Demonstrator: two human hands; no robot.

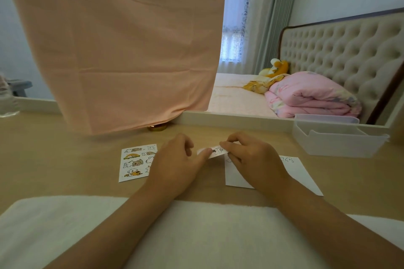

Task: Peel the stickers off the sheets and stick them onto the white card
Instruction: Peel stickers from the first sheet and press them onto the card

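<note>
Pinching a small sticker strip [213, 151] at frame centre, the left hand [177, 164] and right hand [251, 159] grip it above the table [65, 159]; sticker sheet [136, 162] lies left, white card [301, 172] right.

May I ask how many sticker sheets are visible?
2. One sheet lies flat by the left hand; a smaller strip is pinched between it and the right hand. Others may be hidden.

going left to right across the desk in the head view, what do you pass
sticker sheet → left hand → small sticker strip → white card → clear plastic bin
</note>
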